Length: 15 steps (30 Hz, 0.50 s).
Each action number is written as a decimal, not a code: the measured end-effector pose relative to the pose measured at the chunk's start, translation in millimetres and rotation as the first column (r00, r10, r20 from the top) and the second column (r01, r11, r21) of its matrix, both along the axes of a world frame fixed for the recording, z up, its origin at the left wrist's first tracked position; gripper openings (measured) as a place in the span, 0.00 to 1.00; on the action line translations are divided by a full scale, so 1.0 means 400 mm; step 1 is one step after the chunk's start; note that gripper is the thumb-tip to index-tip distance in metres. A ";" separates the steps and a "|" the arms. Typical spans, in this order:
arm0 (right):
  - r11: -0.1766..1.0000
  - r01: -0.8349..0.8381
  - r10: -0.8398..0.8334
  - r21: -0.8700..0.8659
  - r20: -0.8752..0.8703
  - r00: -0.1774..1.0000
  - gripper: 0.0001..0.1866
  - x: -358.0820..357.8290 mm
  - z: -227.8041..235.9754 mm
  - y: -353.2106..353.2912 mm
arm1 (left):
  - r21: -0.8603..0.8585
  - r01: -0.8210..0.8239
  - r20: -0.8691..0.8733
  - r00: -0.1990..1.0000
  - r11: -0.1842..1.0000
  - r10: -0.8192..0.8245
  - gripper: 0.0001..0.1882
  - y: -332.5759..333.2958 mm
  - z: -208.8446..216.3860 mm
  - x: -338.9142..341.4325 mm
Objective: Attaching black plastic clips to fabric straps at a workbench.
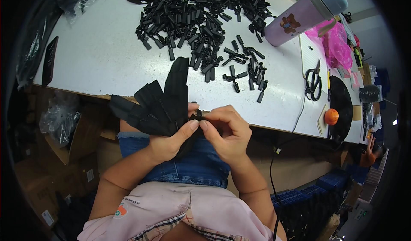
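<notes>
Over my lap, just off the table's front edge, my left hand [173,143] grips a bundle of black fabric pieces [156,102] that fans out up and to the left. My right hand [227,132] meets it at the thumbs, its fingers pinched on a small dark part at the bundle's edge. What exactly sits between the fingertips is mostly hidden. Beyond my hands, a large heap of small black zipper pullers [192,20] covers the far middle of the table. Several loose ones [244,65] lie nearer, to the right of the heap.
On the white table [102,53] a phone [50,61] lies at the left. At the right are a lilac bottle [295,20], black scissors [314,80], an orange fruit [331,117] and a pink plastic bag [336,44]. Cardboard boxes [64,142] stand below left; a cable [272,177] hangs down.
</notes>
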State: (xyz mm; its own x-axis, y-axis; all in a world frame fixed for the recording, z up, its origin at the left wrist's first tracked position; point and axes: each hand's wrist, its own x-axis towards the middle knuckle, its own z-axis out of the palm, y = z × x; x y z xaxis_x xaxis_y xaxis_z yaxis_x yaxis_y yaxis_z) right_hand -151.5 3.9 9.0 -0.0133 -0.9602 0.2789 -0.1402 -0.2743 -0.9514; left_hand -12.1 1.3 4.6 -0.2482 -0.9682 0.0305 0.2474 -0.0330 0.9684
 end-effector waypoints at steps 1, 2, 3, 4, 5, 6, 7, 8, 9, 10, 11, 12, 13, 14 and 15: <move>1.000 -0.002 0.002 0.000 0.002 1.000 0.05 0.008 -0.006 0.007 | 0.011 -0.027 -0.017 0.999 1.000 0.027 0.10 0.003 -0.006 -0.001; 1.000 0.004 -0.006 0.018 0.075 0.997 0.06 0.016 -0.012 0.014 | 0.023 -0.053 -0.034 0.998 0.998 0.054 0.10 0.005 -0.010 -0.002; 0.999 0.010 -0.015 0.036 0.148 0.989 0.06 0.020 -0.016 0.017 | 0.023 -0.055 -0.032 0.998 0.998 0.056 0.10 0.002 -0.012 -0.002; 1.000 0.008 -0.010 0.019 0.141 0.990 0.05 0.023 -0.018 0.017 | -0.080 -0.063 0.017 0.998 0.995 0.064 0.10 -0.002 -0.012 -0.002; 1.000 0.008 -0.011 0.020 0.144 0.990 0.05 0.024 -0.020 0.016 | -0.182 -0.064 0.066 0.995 0.981 0.077 0.11 -0.004 -0.013 -0.001; 0.997 -0.039 0.021 0.067 0.241 0.970 0.05 0.025 -0.022 0.015 | -0.182 -0.063 0.069 0.995 0.981 0.077 0.11 -0.002 -0.010 -0.001; 0.990 -0.088 0.047 0.108 0.333 0.942 0.04 0.026 -0.023 0.013 | -0.093 -0.051 -0.014 0.999 0.994 0.050 0.10 0.000 -0.004 0.002; 0.990 -0.086 0.046 0.108 0.330 0.943 0.04 0.022 -0.025 0.010 | -0.006 -0.031 -0.099 0.995 1.000 0.030 0.10 0.001 0.002 0.005; 0.959 -0.211 0.098 0.191 0.473 0.875 0.03 0.012 -0.027 0.007 | -0.006 -0.029 -0.102 0.994 1.000 0.029 0.10 -0.001 0.004 0.010; 0.905 -0.343 0.127 0.250 0.612 0.781 0.03 0.002 -0.029 0.004 | 0.028 0.018 -0.108 0.994 0.999 -0.015 0.10 -0.004 0.004 0.016; 0.906 -0.342 0.126 0.250 0.612 0.781 0.03 -0.008 -0.026 0.001 | 0.063 0.066 -0.117 0.991 0.996 -0.059 0.10 -0.006 0.006 0.019; 0.855 -0.426 0.140 0.297 0.657 0.741 0.03 -0.017 -0.023 -0.001 | 0.063 0.067 -0.117 0.991 0.996 -0.059 0.10 -0.007 0.009 0.019; 0.793 -0.507 0.147 0.337 0.702 0.697 0.03 -0.023 -0.021 -0.003 | 0.063 0.088 -0.102 0.991 0.994 -0.081 0.10 -0.007 0.013 0.018; 0.793 -0.506 0.147 0.338 0.702 0.697 0.03 -0.028 -0.019 -0.004 | 0.064 0.108 -0.088 0.991 0.992 -0.102 0.10 -0.007 0.015 0.018; 0.772 -0.524 0.144 0.360 0.703 0.696 0.03 -0.031 -0.018 -0.004 | 0.065 0.109 -0.089 0.991 0.992 -0.103 0.10 -0.007 0.016 0.018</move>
